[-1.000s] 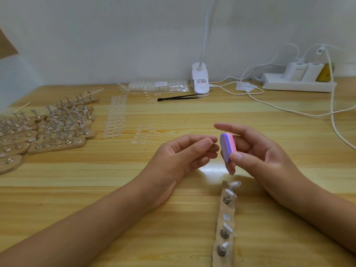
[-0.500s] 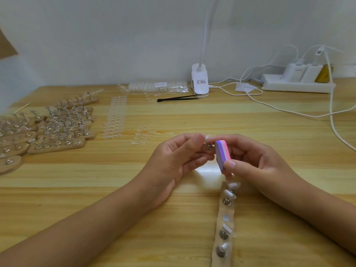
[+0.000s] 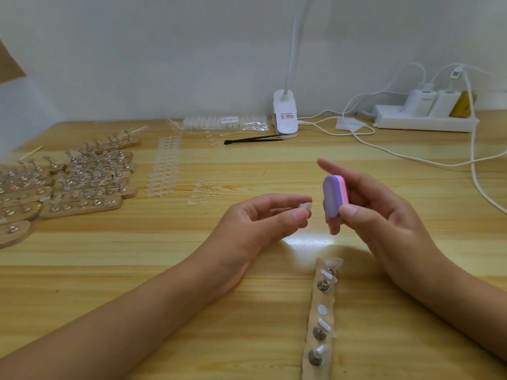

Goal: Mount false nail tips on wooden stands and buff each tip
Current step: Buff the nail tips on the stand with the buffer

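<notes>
Buffing step in hand, I'm judging. Left hand [image 3: 263,223] pinching clear false nail tip [image 3: 306,206] on metal peg [image 3: 300,205], frame centre. Right hand [image 3: 384,223] gripping purple-pink oval buffer block [image 3: 335,195] just beside tip, apart. Next: I'm expecting block meeting tip, light strokes, steady pinch.

The long wooden strip stand [image 3: 325,297] runs off the bottom edge. Fingers [image 3: 300,214] hide most of the small clear nail tip [image 3: 306,206].
</notes>
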Demonstrator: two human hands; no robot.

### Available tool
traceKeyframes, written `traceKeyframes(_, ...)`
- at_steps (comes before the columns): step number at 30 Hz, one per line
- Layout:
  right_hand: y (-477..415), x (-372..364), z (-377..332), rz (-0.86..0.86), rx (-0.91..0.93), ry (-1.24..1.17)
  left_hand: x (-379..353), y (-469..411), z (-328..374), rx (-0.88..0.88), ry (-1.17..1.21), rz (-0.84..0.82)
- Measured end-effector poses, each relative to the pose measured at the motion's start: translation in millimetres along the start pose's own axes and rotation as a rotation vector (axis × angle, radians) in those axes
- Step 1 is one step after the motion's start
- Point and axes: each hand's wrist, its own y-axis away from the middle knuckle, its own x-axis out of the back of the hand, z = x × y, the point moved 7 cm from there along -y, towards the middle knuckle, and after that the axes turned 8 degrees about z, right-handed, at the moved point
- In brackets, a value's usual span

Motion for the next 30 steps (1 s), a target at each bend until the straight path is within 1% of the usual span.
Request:
traceKeyframes(4, 0, -3, -1, -0.005, 0.004, -0.019, 1, -1, 1, -0.002, 0.008, 0.003)
traceKeyframes(7, 1, -6, -3, -0.026, 0.007, 0.008, 2, -2, 0, 0.006, 0.021, 0.023)
traceKeyframes(11, 2, -6, -4, -0.027, 0.021, 0.046, 2, -2, 0, 0.007, 0.04, 0.008)
traceKeyframes(16, 2, -9, -4, -0.043, 0.045, 0.053, 2, -2, 0, -0.011, 0.016, 0.008)
traceKeyframes(23, 3, -10, -2, -0.053, 0.052, 0.075, -1, 4, -2, -0.082, -0.249, -0.011)
traceKeyframes(25, 3, -9, -2, -0.048, 0.057, 0.078, 0, 2, -1, -0.079, -0.23, 0.008)
traceKeyframes(28, 4, -10, -2, -0.065, 0.069, 0.099, 5, -2, -2, -0.026, -0.099, 0.067)
traceKeyframes(30, 4, -11, -3, -0.061, 0.081, 0.108, 3, 0, -1, -0.063, -0.156, 0.043)
